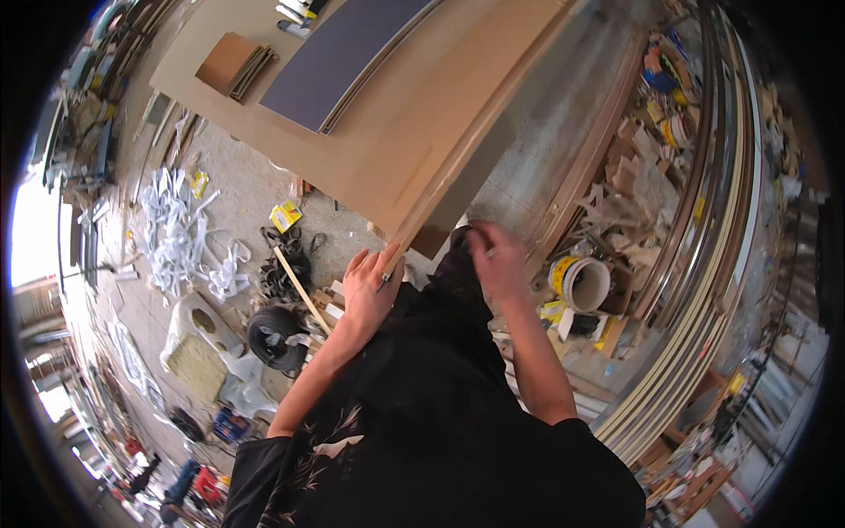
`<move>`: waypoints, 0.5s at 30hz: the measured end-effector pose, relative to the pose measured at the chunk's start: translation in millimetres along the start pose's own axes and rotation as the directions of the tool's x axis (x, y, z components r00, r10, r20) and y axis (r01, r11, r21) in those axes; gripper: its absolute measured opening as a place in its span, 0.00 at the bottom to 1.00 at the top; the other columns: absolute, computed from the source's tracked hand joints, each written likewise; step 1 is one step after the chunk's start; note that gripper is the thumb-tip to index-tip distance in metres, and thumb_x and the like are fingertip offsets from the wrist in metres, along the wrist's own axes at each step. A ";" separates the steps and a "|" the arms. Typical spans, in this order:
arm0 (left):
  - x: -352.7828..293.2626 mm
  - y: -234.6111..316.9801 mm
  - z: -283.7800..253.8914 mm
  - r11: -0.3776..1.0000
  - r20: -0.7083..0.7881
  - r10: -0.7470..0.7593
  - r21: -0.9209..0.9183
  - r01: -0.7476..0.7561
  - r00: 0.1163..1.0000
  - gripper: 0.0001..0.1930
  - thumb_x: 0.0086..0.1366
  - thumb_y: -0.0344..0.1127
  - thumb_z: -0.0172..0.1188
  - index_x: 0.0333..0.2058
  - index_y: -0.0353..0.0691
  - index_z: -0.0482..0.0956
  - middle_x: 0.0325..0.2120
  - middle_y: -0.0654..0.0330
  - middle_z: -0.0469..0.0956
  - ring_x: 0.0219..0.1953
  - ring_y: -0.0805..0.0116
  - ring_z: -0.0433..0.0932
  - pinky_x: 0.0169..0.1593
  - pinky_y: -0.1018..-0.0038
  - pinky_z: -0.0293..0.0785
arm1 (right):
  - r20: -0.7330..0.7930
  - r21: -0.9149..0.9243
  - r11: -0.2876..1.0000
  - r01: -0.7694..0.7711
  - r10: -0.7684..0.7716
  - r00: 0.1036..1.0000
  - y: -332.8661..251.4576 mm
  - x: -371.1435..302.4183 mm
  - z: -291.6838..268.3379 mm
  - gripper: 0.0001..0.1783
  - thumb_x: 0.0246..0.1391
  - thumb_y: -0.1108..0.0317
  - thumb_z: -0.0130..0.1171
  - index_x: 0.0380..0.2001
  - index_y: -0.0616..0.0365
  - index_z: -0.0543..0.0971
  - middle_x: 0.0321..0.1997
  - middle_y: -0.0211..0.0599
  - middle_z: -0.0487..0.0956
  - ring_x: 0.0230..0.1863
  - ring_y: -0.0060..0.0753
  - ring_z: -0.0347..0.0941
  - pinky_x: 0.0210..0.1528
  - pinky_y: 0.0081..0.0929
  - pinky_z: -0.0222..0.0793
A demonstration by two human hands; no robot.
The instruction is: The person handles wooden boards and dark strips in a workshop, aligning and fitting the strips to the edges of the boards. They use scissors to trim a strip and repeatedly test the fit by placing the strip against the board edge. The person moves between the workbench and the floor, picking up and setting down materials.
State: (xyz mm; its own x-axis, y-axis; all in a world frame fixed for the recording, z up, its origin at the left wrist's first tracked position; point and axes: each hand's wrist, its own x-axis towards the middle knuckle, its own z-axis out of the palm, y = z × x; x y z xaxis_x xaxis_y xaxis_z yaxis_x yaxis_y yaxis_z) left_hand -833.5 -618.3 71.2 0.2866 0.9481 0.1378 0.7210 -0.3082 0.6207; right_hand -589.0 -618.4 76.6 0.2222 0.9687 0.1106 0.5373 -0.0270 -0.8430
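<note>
A large brown board [370,180] lies across the upper middle, with a long narrow edge strip along its right side. My left hand [368,289] is at the near corner of this board, its fingers bent at the edge. A small thin dark thing shows between those fingers, too small to name. To the right, my right hand [499,261] is smeared by motion beside my dark trousers, just off the board's corner; whether it holds anything does not show. On the board rest a dark grey panel stack [339,62] and a small pile of brown pieces [231,63].
Left on the floor are tangled white strips [176,233], a yellow box [285,216], a black round coil [277,339] and a wooden stick [301,289]. At right stand a white bucket [584,284], scraps, and long strips [695,352] along the side.
</note>
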 end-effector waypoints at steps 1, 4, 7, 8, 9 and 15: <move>-0.1 3.9 -2.7 1.000 0.014 -0.014 0.005 0.014 1.000 0.18 0.63 0.32 0.66 0.52 0.43 0.80 0.33 0.56 0.84 0.38 0.55 0.84 0.60 0.57 0.74 | -0.063 0.004 0.999 0.045 -0.045 0.997 6.7 18.9 -13.8 0.10 0.61 0.71 0.64 0.43 0.63 0.83 0.34 0.44 0.86 0.29 0.38 0.84 0.37 0.30 0.79; -8.0 8.7 -4.3 0.997 0.055 -0.069 0.041 0.067 0.996 0.27 0.58 0.31 0.68 0.57 0.44 0.76 0.36 0.57 0.82 0.41 0.56 0.83 0.64 0.55 0.70 | -0.187 -0.001 0.994 0.109 -0.107 0.977 30.4 84.4 -55.5 0.11 0.65 0.72 0.59 0.47 0.66 0.83 0.34 0.39 0.86 0.32 0.27 0.81 0.37 0.25 0.79; -16.5 7.1 -2.8 0.993 0.099 -0.111 0.042 0.108 0.989 0.33 0.51 0.31 0.69 0.59 0.43 0.74 0.35 0.57 0.80 0.43 0.57 0.81 0.65 0.54 0.68 | -0.255 0.170 0.959 0.228 -0.180 0.950 25.7 161.7 -89.8 0.14 0.67 0.73 0.54 0.51 0.69 0.80 0.41 0.40 0.84 0.40 0.30 0.80 0.45 0.25 0.78; -20.4 4.0 -0.4 0.993 0.115 -0.115 0.015 0.114 0.987 0.38 0.46 0.31 0.71 0.60 0.41 0.73 0.36 0.58 0.78 0.46 0.57 0.79 0.66 0.54 0.66 | -0.257 0.163 0.936 0.313 -0.266 0.929 21.5 185.4 -96.8 0.14 0.67 0.70 0.56 0.50 0.68 0.80 0.41 0.42 0.84 0.41 0.32 0.80 0.44 0.28 0.78; -19.6 4.7 -2.1 0.993 0.146 -0.118 0.012 0.117 0.982 0.40 0.43 0.30 0.73 0.60 0.40 0.72 0.37 0.58 0.77 0.47 0.56 0.78 0.67 0.53 0.65 | -0.262 0.156 0.906 0.394 -0.346 0.901 12.1 207.9 -103.6 0.14 0.66 0.67 0.58 0.48 0.67 0.80 0.42 0.44 0.84 0.41 0.34 0.80 0.43 0.32 0.78; -23.2 30.7 -3.9 0.968 0.070 -0.252 0.032 0.250 0.965 0.35 0.49 0.31 0.69 0.59 0.38 0.73 0.41 0.56 0.79 0.49 0.56 0.78 0.64 0.57 0.68 | 0.540 -0.063 0.490 0.869 -0.716 0.442 -49.4 293.5 -112.5 0.39 0.57 0.38 0.64 0.57 0.61 0.75 0.51 0.43 0.80 0.55 0.49 0.73 0.61 0.46 0.64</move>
State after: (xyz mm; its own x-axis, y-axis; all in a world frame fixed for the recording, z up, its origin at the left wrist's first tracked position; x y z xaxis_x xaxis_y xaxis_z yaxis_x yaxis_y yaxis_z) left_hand -820.5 -649.5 90.1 0.1392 0.9872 -0.0777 0.7897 -0.0633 0.6103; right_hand -458.8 -360.5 209.9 -0.7260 0.5812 0.3677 0.5076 0.8135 -0.2838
